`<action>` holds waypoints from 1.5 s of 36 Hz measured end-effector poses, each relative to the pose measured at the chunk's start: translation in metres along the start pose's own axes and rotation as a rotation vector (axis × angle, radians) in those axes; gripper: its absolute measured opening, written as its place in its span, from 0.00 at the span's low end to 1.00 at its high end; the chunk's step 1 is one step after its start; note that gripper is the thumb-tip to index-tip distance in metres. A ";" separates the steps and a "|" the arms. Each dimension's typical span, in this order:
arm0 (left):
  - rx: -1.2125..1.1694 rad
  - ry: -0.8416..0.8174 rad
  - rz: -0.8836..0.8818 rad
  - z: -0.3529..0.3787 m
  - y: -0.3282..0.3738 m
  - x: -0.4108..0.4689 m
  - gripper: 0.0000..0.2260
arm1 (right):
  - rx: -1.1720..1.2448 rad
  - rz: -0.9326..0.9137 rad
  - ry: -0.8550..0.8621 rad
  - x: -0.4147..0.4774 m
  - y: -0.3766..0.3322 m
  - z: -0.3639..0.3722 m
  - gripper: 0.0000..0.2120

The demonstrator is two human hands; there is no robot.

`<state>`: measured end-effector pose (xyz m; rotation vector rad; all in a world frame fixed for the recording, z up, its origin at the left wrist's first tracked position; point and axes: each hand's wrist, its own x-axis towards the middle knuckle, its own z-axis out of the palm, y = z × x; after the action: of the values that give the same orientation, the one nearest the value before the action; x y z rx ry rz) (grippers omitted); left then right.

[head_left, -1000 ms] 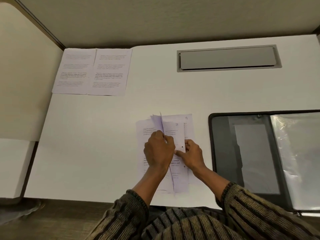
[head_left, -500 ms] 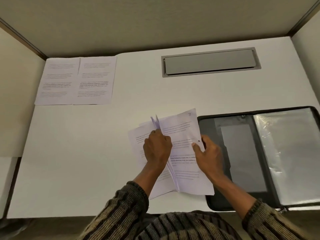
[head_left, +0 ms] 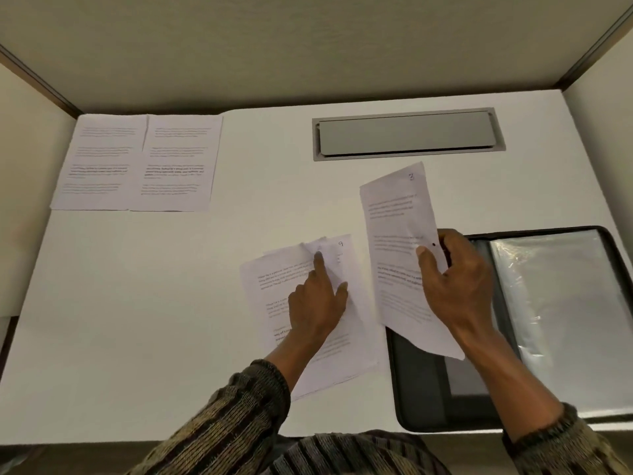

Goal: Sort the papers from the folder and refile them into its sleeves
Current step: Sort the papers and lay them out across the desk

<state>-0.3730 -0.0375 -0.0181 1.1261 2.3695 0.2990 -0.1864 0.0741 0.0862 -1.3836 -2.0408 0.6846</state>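
Paper stock throughout: thin, light, limp office sheets, printed in blocks of text, matte and easily creased.

Item in hand: the sheet marked 3 (head_left: 397,228) is lifted off the counter (head_left: 137,320), tilted, with its lower corner hanging over the left edge of the folder (head_left: 421,389). The right hand (head_left: 452,286) pinches it at the right-hand edge near mid-height, thumb on the printed face and fingers curled behind. The sheet bows visibly, so one edge grip gives poor control. In my judgement a hold nearer the leading short edge would steer it better into a sleeve.

Remaining stack (head_left: 342,351): it lies loosely fanned on the counter just left of the folder. The left hand (head_left: 318,303) rests on it, forefinger straight and pressing beside ruffled upper corners, thumb spread; it grips nothing. The loose sheets would likely slide on one another unless pinned.

Folder: dark, rounded corners, lying open and flat, apparently a stiff cover. Its clear sleeve (head_left: 565,320) is glossy, wrinkled film, probably clingy, and its mouth may need holding open.

Elsewhere: two sheets (head_left: 137,162) lie flat side by side at the counter's far left corner.
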 end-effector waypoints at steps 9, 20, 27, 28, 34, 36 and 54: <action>-0.119 0.001 -0.076 -0.004 -0.004 -0.010 0.43 | 0.155 -0.140 -0.062 0.037 -0.039 0.000 0.15; -1.260 0.070 -0.445 -0.085 -0.046 0.012 0.34 | 0.558 0.010 -0.292 0.082 -0.093 0.049 0.04; -1.198 0.115 -0.318 -0.136 -0.105 0.052 0.26 | 0.705 0.152 -0.361 0.110 -0.128 0.116 0.10; -1.190 0.134 -0.294 -0.141 -0.112 0.058 0.25 | 0.709 0.174 -0.358 0.114 -0.131 0.126 0.11; -1.023 0.204 -0.249 -0.168 -0.146 0.111 0.12 | 0.695 0.289 -0.301 0.145 -0.131 0.189 0.11; -0.904 0.229 -0.247 -0.175 -0.155 0.136 0.12 | 0.662 0.308 -0.277 0.157 -0.129 0.207 0.10; -0.029 0.278 -0.178 -0.189 -0.160 0.299 0.11 | 0.096 0.328 -0.199 0.247 -0.078 0.331 0.15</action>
<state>-0.7383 0.0950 -0.0219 0.9005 2.6777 0.4514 -0.5437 0.2490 -0.0499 -1.6683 -1.9142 1.0846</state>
